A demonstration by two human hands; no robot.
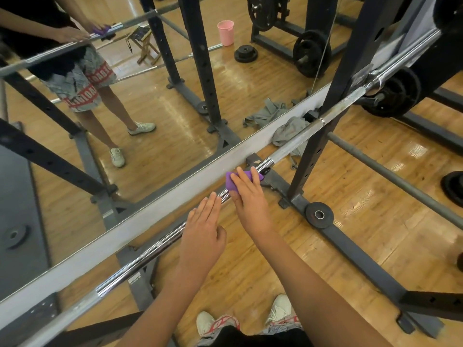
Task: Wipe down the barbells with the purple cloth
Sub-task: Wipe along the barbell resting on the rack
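Note:
A chrome barbell (140, 262) runs diagonally across the rack from lower left to upper right, in front of a wall mirror. The purple cloth (231, 181) is draped over the bar near its middle. My right hand (246, 196) lies on the cloth with straight fingers, pressing it onto the bar. Just to its left, my left hand (204, 230) rests flat on the bare bar, fingers straight and together. The bar under both hands is hidden.
The black rack upright (315, 146) stands right of the cloth, with its base rail (355, 249) and a small plate (319, 214) on the floor. Grey rags (288, 131) lie behind the bar. Weight plates (393, 93) hang at the far right. A pink bucket (226, 32) shows in the mirror.

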